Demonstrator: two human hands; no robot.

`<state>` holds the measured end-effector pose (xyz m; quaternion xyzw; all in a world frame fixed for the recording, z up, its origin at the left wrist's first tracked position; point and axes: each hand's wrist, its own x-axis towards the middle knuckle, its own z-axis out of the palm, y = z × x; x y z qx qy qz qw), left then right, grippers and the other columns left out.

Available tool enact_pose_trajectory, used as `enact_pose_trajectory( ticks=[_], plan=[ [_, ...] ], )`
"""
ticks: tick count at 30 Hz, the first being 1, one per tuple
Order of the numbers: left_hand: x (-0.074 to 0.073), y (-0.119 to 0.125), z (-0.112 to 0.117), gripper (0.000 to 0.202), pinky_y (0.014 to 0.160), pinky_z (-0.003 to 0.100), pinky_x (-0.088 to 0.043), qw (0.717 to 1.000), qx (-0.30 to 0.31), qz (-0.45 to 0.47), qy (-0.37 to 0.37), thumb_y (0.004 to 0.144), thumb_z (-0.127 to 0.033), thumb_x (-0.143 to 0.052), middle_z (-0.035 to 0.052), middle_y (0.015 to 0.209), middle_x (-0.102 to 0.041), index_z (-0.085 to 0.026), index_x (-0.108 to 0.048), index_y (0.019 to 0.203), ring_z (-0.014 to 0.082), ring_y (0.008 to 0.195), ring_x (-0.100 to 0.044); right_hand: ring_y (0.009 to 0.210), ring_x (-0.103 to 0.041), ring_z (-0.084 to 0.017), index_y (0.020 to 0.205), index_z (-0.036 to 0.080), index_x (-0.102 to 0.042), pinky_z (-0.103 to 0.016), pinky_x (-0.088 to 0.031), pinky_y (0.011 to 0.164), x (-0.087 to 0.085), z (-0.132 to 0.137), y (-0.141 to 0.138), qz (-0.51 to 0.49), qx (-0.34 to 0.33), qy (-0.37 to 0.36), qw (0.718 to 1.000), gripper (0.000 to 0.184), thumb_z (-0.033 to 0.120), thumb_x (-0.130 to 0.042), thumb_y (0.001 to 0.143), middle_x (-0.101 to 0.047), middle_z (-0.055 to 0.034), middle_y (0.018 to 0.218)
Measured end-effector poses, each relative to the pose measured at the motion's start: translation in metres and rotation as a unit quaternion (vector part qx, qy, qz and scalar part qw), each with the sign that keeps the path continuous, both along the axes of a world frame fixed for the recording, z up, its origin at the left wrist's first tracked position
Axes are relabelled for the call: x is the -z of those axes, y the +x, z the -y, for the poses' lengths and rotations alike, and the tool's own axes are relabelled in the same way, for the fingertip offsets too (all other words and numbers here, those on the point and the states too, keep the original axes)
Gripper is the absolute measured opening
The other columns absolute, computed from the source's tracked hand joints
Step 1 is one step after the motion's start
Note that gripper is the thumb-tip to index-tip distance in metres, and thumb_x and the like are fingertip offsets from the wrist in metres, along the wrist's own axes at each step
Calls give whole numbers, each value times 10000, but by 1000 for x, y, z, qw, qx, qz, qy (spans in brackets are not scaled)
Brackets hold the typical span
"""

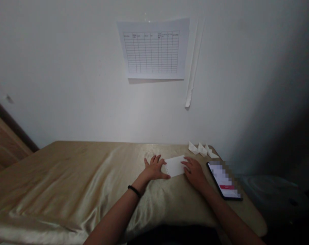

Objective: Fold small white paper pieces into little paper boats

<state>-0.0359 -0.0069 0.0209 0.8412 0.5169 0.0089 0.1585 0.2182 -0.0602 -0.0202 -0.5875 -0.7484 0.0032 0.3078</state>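
A small white sheet of paper [175, 165] lies flat on a table covered with a shiny beige cloth [80, 177]. My left hand [154, 168] rests flat at the paper's left edge, fingers stretched out, thumb touching the paper's near corner. My right hand [194, 172] lies flat on the paper's right edge, fingers extended and pressing on it. A black band circles my left wrist [134, 191].
Three folded white paper boats [202, 149] sit by the wall at the table's far right. A phone [224, 180] with a lit screen lies right of my right hand. A printed table sheet [153, 51] hangs on the white wall. A wooden board [3, 143] stands at far left.
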Motion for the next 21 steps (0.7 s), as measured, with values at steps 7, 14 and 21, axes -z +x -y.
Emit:
enact_pose_trajectory(
  ticks=[7, 14, 21],
  plan=[
    [1, 1, 0, 926, 1077, 830, 0, 1000, -5, 2, 9, 607, -821, -683, 116, 1671, -196, -330, -514, 1374, 420, 1535, -91, 1398, -467, -200, 1349, 274, -610, -476, -306, 1207, -4, 9, -34, 28, -147, -77, 986, 411, 256, -436, 977, -536, -40, 1491],
    [1, 0, 0, 925, 1083, 821, 10, 1000, -4, -2, 12, 600, -806, -696, 109, 1675, -189, -326, -517, 1370, 426, 1534, -85, 1279, -578, -242, 1082, 199, -737, -439, -376, 1151, -8, 3, -17, 1, -41, -87, 995, 277, 275, -513, 937, -657, -100, 1343],
    [0, -1, 0, 924, 1087, 819, -1, 1000, 0, -1, 3, 605, -804, -693, 109, 1680, -173, -329, -505, 1375, 420, 1538, -72, 1292, -549, -256, 1120, 224, -696, -458, -360, 1133, -1, 2, 18, -2, 29, -89, 996, 271, 257, -539, 901, -650, -98, 1331]
  ],
)
